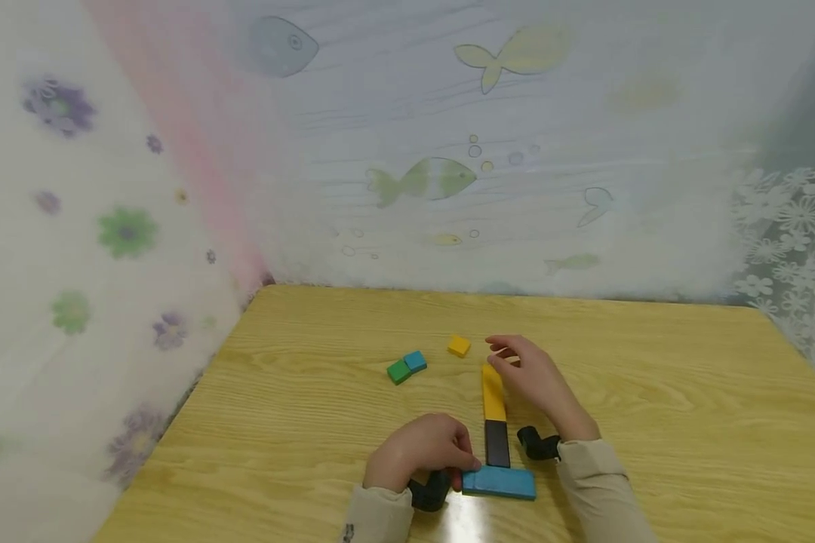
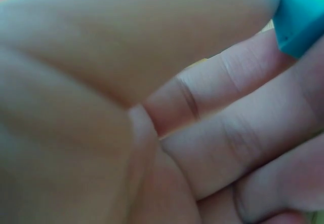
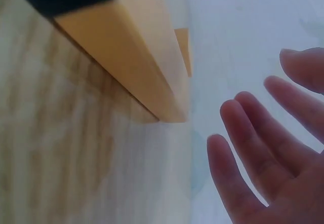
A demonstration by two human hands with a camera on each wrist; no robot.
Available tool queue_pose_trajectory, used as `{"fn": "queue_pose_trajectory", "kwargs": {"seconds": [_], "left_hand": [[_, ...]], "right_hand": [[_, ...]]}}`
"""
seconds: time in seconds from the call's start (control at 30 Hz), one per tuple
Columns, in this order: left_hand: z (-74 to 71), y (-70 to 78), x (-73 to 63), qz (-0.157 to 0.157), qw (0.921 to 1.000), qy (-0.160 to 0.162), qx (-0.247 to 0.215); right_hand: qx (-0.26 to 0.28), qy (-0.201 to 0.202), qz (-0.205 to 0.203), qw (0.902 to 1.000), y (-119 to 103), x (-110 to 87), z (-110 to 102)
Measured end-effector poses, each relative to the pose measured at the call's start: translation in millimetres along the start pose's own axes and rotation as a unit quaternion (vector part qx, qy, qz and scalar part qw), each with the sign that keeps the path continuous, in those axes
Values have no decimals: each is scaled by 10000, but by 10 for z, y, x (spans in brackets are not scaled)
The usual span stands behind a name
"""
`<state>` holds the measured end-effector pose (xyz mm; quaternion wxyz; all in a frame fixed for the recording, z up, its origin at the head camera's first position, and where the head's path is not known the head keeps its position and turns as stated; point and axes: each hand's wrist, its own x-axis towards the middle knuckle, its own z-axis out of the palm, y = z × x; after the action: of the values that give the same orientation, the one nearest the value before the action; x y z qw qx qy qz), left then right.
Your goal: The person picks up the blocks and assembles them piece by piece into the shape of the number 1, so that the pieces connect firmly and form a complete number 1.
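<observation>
A long blue block (image 1: 501, 483) lies crosswise near me, and my left hand (image 1: 426, 450) pinches its left end between thumb and fingers. In the left wrist view, a corner of the blue block (image 2: 298, 19) shows between the fingertips. A black block (image 1: 497, 443) runs away from the blue one, and a long yellow block (image 1: 493, 395) continues that line. Over the far end of the yellow block hovers my right hand (image 1: 531, 377), its fingers loosely spread with nothing in them. The right wrist view shows those fingers (image 3: 258, 153) apart from the yellow block (image 3: 109, 44).
A small green block (image 1: 398, 372) and a small blue block (image 1: 416, 362) sit side by side, left of the line. Beyond them is a small yellow block (image 1: 459, 346). The wooden table (image 1: 299, 422) meets a painted wall (image 1: 407, 249) at its far edge.
</observation>
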<state>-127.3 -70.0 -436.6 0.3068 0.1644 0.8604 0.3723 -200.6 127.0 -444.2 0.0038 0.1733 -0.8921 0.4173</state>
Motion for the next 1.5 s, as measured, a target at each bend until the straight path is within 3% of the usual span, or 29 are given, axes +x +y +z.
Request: {"fn": "queue_pose_trajectory", "kwargs": {"seconds": [0.27,0.73,0.83,1.07,1.5], "left_hand": [[8,5,-20,-141,9998,63,94],[1,53,-25,-138,9995,110,265],[-3,48,-23,-106,9996,89,260],[-4,47,-52,-115,9995,51,291],[-10,34,-49,-103,9996,41,245]], "right_hand": [[-523,-355,-255,9977,-56,190,-3],[-1035,-1135,310,9876,39,504,-23],[-914,-1352,449,9856,99,571,-40],[77,-2004,524,9783,260,687,-2],[142,-2257,310,9736,282,792,69]]}}
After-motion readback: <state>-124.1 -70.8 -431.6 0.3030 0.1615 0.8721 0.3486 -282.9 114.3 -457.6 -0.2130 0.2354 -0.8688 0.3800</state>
